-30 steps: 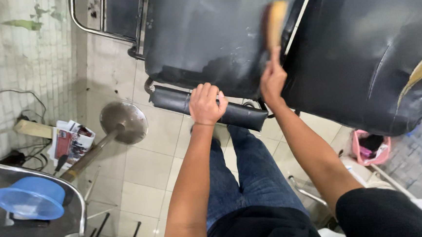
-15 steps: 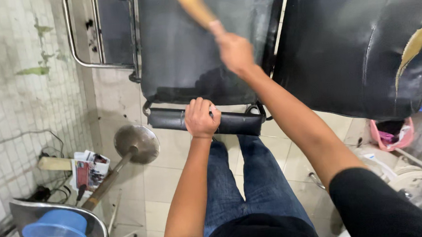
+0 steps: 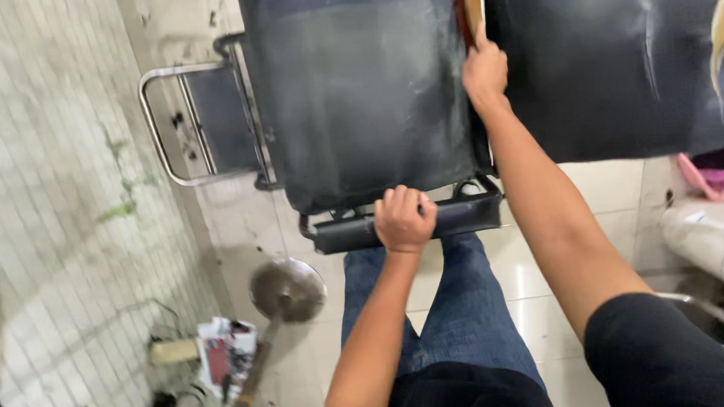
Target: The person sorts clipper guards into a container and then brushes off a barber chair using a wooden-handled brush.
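A black padded chair seat lies tipped in front of me, with a second black cushion to its right. My left hand is closed around the black padded armrest bar at the seat's near edge. My right hand is raised at the gap between the two cushions, gripping a wooden-handled brush that points upward. My legs in blue jeans are below the bar.
A chrome-framed armrest sticks out at the left. A round metal chair base on a pole lies on the tiled floor, beside small boxes and cables. A tiled wall runs along the left; pink and white items sit at the right.
My right hand with the brush has moved from the left part of the seat across to the gap between the cushions. My left hand has kept its grip on the bar.
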